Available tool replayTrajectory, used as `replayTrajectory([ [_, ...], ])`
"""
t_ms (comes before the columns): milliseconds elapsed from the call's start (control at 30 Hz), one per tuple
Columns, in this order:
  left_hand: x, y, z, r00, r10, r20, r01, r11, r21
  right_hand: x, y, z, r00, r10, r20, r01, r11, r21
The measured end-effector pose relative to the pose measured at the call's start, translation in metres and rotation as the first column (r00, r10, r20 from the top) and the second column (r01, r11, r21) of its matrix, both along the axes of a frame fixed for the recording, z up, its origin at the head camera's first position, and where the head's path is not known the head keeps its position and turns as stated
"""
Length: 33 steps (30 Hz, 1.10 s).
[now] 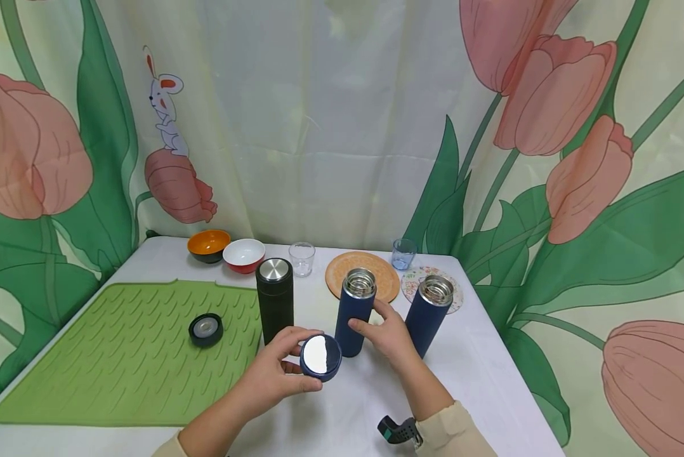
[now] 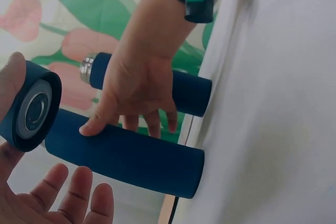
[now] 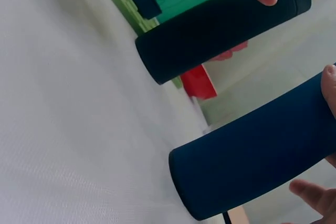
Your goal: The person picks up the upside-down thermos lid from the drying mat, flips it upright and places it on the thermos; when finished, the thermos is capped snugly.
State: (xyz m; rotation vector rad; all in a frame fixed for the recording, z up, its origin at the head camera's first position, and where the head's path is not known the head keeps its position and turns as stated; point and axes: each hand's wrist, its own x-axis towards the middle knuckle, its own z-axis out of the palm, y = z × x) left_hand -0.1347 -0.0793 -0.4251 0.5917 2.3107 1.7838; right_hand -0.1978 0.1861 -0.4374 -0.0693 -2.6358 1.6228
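My left hand (image 1: pixel 273 371) pinches a round dark blue bottle lid (image 1: pixel 322 358) between thumb and fingers, its shiny top facing up in the head view. The lid's hollow underside with a pale ring shows in the left wrist view. My right hand (image 1: pixel 392 333) grips an uncapped blue thermos bottle (image 1: pixel 351 324) near its upper part, thumb in front and a finger behind. That bottle stands upright on the table. Just right of this hand is a second uncapped blue thermos (image 1: pixel 427 317). A capped black thermos (image 1: pixel 275 298) stands beyond my left hand.
A green mat (image 1: pixel 119 355) covers the left of the white table, with a black lid (image 1: pixel 205 330) on it. Along the back are an orange bowl (image 1: pixel 209 242), a red-and-white bowl (image 1: pixel 244 255), two glasses, a round wooden board (image 1: pixel 335 273) and a patterned plate (image 1: pixel 455 298).
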Motion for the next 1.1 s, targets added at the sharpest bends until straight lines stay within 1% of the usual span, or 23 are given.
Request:
replayTrajectory([
  [33,0.0,0.0,0.0,1.0,0.001,-0.006,-0.001,1.0,-0.002,0.0,0.0,0.0,1.0,0.001,0.008,-0.001,1.0,-0.002],
  [133,0.0,0.005,0.004,0.999,0.032,0.006,-0.032,0.999,-0.012,0.0,0.0,0.0,1.0,0.009,0.012,-0.009,1.0,0.001],
  [200,0.0,0.01,0.007,0.998,0.06,0.01,-0.06,0.998,0.007,0.0,-0.002,-0.001,1.0,0.012,0.011,-0.012,1.0,-0.009],
  [267,-0.002,0.018,0.014,0.996,0.09,-0.011,-0.089,0.995,0.036,0.0,-0.003,-0.001,1.0,0.012,0.009,-0.012,1.0,-0.025],
  [333,-0.004,0.028,0.023,0.99,0.124,-0.072,-0.119,0.99,0.072,-0.001,-0.003,-0.003,1.0,0.015,0.006,-0.014,0.999,-0.051],
  [400,-0.01,0.038,0.037,0.972,0.173,-0.157,-0.159,0.982,0.102,-0.001,-0.003,-0.004,1.0,0.014,0.009,-0.013,0.997,-0.072],
  [467,-0.018,0.049,0.051,0.943,0.231,-0.24,-0.208,0.971,0.115,0.0,-0.003,-0.004,1.0,0.012,0.019,-0.011,0.996,-0.084],
  [500,-0.024,0.054,0.058,0.928,0.258,-0.268,-0.235,0.965,0.116,0.0,-0.003,-0.003,1.0,0.014,0.024,-0.012,0.996,-0.084],
  [533,-0.031,0.059,0.064,0.918,0.281,-0.282,-0.258,0.959,0.116,0.0,-0.003,-0.003,0.999,0.015,0.031,-0.013,0.996,-0.084],
  [567,-0.037,0.064,0.069,0.911,0.295,-0.288,-0.274,0.955,0.11,0.0,-0.003,-0.002,0.999,0.013,0.042,-0.009,0.997,-0.08],
  [600,-0.044,0.068,0.073,0.912,0.301,-0.28,-0.283,0.954,0.103,0.0,-0.003,-0.002,0.999,0.015,0.051,-0.011,0.997,-0.08],
  [667,-0.058,0.077,0.075,0.924,0.296,-0.243,-0.283,0.955,0.088,0.0,-0.002,-0.002,0.998,0.024,0.059,-0.02,0.997,-0.078],
  [733,-0.07,0.083,0.072,0.942,0.282,-0.182,-0.274,0.959,0.071,-0.001,-0.002,-0.004,0.997,0.029,0.075,-0.023,0.996,-0.083],
  [800,-0.078,0.086,0.067,0.956,0.266,-0.127,-0.26,0.963,0.066,-0.001,-0.001,-0.005,0.996,0.032,0.083,-0.025,0.996,-0.084],
  [867,-0.084,0.088,0.06,0.966,0.246,-0.085,-0.241,0.969,0.063,0.0,-0.001,-0.006,0.996,0.028,0.088,-0.021,0.996,-0.088],
  [967,-0.09,0.088,0.051,0.974,0.222,-0.04,-0.219,0.973,0.075,-0.001,-0.001,-0.006,0.997,0.032,0.074,-0.025,0.995,-0.092],
  [1033,-0.093,0.088,0.047,0.977,0.211,-0.029,-0.208,0.975,0.082,-0.002,0.0,-0.005,0.998,0.039,0.055,-0.033,0.994,-0.1],
  [1100,-0.094,0.088,0.046,0.978,0.205,-0.031,-0.202,0.976,0.076,-0.002,0.0,-0.005,0.998,0.042,0.047,-0.037,0.994,-0.103],
])
